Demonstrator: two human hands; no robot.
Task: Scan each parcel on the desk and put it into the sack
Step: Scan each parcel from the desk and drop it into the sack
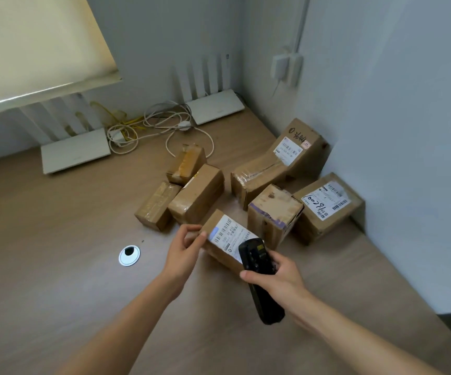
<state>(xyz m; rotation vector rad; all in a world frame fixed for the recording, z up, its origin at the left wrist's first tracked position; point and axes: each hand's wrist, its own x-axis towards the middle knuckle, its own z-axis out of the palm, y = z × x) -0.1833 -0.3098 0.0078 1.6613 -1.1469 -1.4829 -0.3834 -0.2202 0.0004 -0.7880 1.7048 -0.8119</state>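
Observation:
My left hand (185, 246) grips the left end of a small cardboard parcel (223, 238), its white barcode label facing up. My right hand (274, 277) holds a black handheld scanner (258, 269), whose head lies over the label's near end. Behind stand several more brown parcels on the wooden desk (56, 266): a cube-like one (273, 212), a labelled one (327, 204) at the right wall, a long bent one (278, 161) in the corner, and three small ones (183, 185) in a cluster. No sack is in view.
Two white routers (75, 151) (215, 105) with upright antennas stand at the desk's back, with tangled white and yellow cables (151, 125) between them. A round cable grommet (129, 255) sits left of my left hand. Walls close the back and right sides.

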